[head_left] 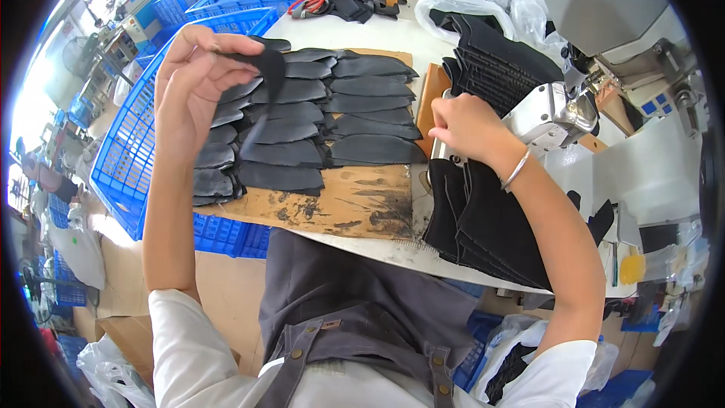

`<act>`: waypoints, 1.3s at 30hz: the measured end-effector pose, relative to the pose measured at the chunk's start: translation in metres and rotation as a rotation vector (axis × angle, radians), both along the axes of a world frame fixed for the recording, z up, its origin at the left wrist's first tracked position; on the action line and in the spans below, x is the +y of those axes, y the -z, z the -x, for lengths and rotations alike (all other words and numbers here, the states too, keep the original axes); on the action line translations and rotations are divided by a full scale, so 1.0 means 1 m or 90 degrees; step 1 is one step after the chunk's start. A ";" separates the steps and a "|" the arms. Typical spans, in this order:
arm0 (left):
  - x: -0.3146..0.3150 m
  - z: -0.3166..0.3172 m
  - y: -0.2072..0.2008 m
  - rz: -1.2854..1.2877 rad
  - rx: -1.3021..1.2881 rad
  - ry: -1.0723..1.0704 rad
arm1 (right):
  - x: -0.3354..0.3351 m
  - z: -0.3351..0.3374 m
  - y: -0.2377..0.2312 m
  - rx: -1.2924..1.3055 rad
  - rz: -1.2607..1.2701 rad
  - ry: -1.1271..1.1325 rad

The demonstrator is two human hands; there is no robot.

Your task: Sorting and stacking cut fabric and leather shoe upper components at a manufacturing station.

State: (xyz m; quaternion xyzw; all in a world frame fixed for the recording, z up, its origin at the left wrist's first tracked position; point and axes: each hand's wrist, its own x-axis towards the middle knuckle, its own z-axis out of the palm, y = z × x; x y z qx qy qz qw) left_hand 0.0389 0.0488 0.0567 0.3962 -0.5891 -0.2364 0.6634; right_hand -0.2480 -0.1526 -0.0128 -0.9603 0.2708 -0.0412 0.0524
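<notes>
Black curved fabric piece [275, 74] hangs from the left hand [190, 83], pinched between thumb and fingers, above overlapping rows of dark pieces [371, 87] on a stained brown board [340, 200]. At right, the right hand [467, 125] is curled beside a silver machine head [545, 115], between two black cloth stacks [483, 215]; whether it grips anything, I cannot tell. A light pinch at the edge would likely avoid creases, carrying it high should spare the rows, and the wrist bangle [516, 169] is best held clear of the machine.
</notes>
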 end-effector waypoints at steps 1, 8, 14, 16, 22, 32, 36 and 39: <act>0.004 0.018 -0.007 0.007 0.006 0.086 | 0.006 -0.002 -0.017 -0.021 -0.077 0.005; -0.011 0.113 -0.028 0.001 0.014 0.314 | 0.079 0.039 -0.068 -0.318 -0.807 -0.274; -0.039 0.173 -0.008 -0.113 -0.065 0.347 | 0.120 0.133 -0.068 -0.448 -0.816 0.121; -0.051 0.190 -0.011 -0.333 -0.194 0.388 | 0.130 0.157 -0.066 -0.493 -0.790 0.207; -0.091 0.233 0.025 -0.424 -0.465 0.553 | 0.135 0.197 -0.055 -0.326 -0.702 0.395; -0.085 0.250 0.039 -0.314 -0.581 0.396 | 0.137 0.195 -0.038 -0.309 -0.553 0.422; -0.089 0.246 0.047 -0.277 -0.567 0.404 | 0.139 0.190 -0.042 -0.246 -0.431 0.370; -0.089 0.244 0.051 -0.209 -0.576 0.394 | 0.139 0.190 -0.041 -0.243 -0.410 0.366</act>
